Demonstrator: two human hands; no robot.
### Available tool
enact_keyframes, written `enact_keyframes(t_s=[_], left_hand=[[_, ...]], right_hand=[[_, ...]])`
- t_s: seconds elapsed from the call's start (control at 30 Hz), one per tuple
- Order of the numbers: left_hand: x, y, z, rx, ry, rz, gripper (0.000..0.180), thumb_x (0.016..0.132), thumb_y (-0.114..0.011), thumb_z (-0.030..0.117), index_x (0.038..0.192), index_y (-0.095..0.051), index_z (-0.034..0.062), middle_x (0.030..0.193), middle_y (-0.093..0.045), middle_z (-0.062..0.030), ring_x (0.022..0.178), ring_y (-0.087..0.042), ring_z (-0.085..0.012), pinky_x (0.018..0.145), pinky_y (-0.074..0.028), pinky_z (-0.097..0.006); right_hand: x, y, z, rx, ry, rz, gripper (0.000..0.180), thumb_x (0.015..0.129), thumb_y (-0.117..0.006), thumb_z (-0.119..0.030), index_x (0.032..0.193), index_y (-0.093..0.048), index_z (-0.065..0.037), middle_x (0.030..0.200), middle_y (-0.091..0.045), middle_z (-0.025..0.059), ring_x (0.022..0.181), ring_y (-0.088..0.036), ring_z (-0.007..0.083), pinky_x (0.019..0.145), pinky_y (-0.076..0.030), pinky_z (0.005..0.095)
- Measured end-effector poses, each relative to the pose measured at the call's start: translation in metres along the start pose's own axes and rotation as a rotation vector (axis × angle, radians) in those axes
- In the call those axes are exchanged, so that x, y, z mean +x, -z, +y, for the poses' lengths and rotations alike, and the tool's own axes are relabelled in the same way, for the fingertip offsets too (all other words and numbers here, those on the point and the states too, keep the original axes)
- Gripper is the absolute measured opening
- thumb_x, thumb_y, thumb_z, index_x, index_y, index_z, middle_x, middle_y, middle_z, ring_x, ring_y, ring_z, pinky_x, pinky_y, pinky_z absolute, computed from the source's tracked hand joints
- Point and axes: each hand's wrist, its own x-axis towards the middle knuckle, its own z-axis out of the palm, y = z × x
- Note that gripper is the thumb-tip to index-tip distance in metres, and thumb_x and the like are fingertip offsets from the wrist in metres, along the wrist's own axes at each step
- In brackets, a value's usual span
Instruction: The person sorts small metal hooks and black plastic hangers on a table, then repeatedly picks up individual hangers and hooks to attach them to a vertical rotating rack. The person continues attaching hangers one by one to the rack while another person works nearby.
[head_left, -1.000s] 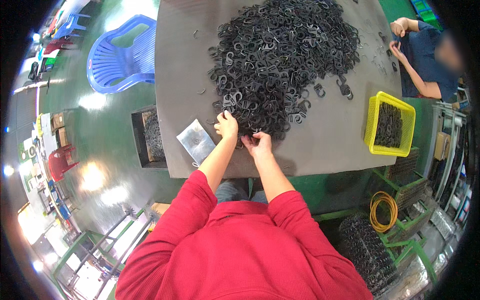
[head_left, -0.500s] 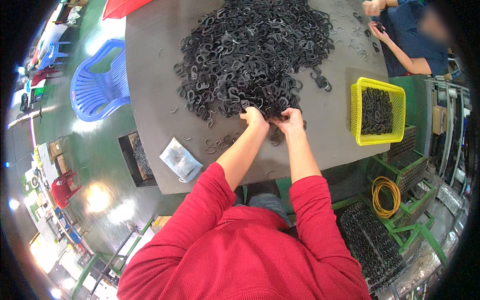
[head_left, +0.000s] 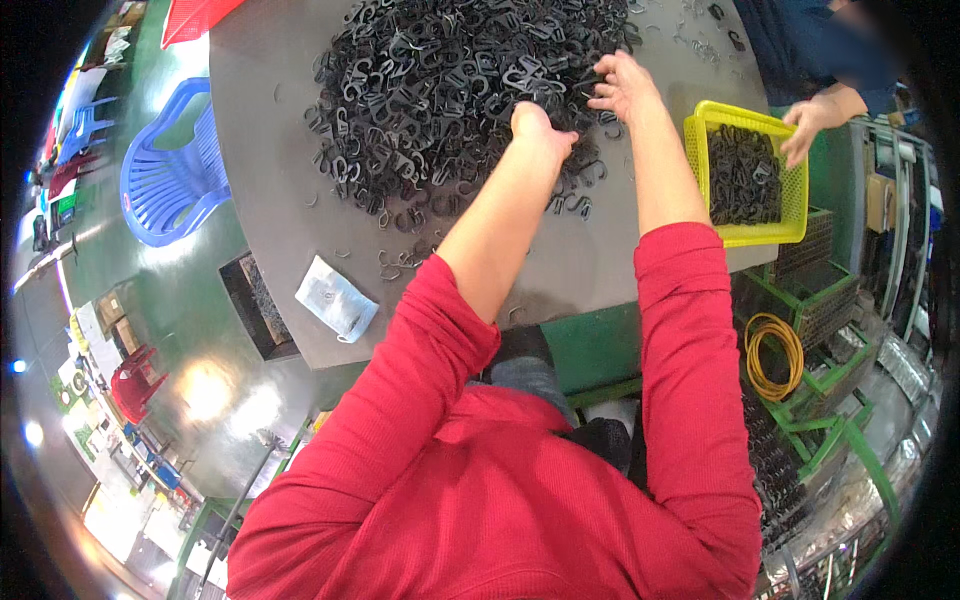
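Observation:
A big heap of black plastic hook-shaped clips [head_left: 430, 90] covers the upper middle of the grey table [head_left: 260, 150]. At the heap's near edge is my left hand [head_left: 541, 130], its thumb stretched out to the right and the other fingers mostly hidden; nothing shows in it. My right hand [head_left: 628, 90] is held over the heap's right edge, its fingers spread and bent, with no clip visible in it. Between and below my hands, a few clips [head_left: 572, 200] lie apart from the heap.
On the right, a yellow basket [head_left: 697, 160] holds more black clips. Another person's hand [head_left: 812, 122] is at its far-right rim. A blue-white packet [head_left: 337, 300] lies at the table's near left. A blue chair [head_left: 170, 185] stands beyond the left edge.
Both my hands have moved forward, and the right one has swung away from the left and opened. The other person's hand has come to the yellow basket. The whole view has shifted slightly.

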Motion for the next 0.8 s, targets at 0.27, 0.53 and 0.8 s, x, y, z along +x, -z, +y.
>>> enact_keyframes(t_s=[0.27, 0.53, 0.8], left_hand=[[-0.081, 0.043, 0.06, 0.537, 0.018, -0.248, 0.064, 0.094, -0.036, 0.018, 0.144, -0.004, -0.0054, 0.149, -0.007, -0.0285, 0.137, -0.012, -0.0461, 0.109, -0.016, -0.061], [-0.138, 0.219, 0.156, 0.7, -0.23, -0.23, 0.047, 0.097, -0.035, 0.021, 0.14, -0.031, 0.0017, 0.14, -0.04, -0.014, 0.127, -0.043, -0.0267, 0.101, -0.039, -0.047], [-0.1, 0.391, 0.147, 0.89, -0.029, -0.043, 0.049, 0.097, -0.024, 0.028, 0.137, -0.039, 0.004, 0.137, -0.045, -0.0141, 0.12, -0.049, -0.0304, 0.1, -0.039, -0.048]], right_hand=[[-0.081, 0.065, 0.084, -0.3, 0.308, -0.295, 0.027, 0.084, -0.053, -0.014, 0.11, -0.058, -0.007, 0.093, -0.063, 0.0036, 0.081, -0.06, 0.0116, 0.072, -0.048, 0.0271], [-0.203, 0.093, 0.308, -0.693, -0.503, -0.76, 0.018, 0.076, -0.056, -0.003, 0.091, -0.064, -0.009, 0.088, -0.069, 0.0064, 0.073, -0.065, 0.0154, 0.06, -0.049, 0.0278], [-0.261, 0.062, 0.214, -0.008, 0.251, -0.255, 0.019, 0.086, -0.054, -0.008, 0.103, -0.062, -0.008, 0.093, -0.067, 0.0047, 0.08, -0.064, 0.0126, 0.066, -0.05, 0.0281]])
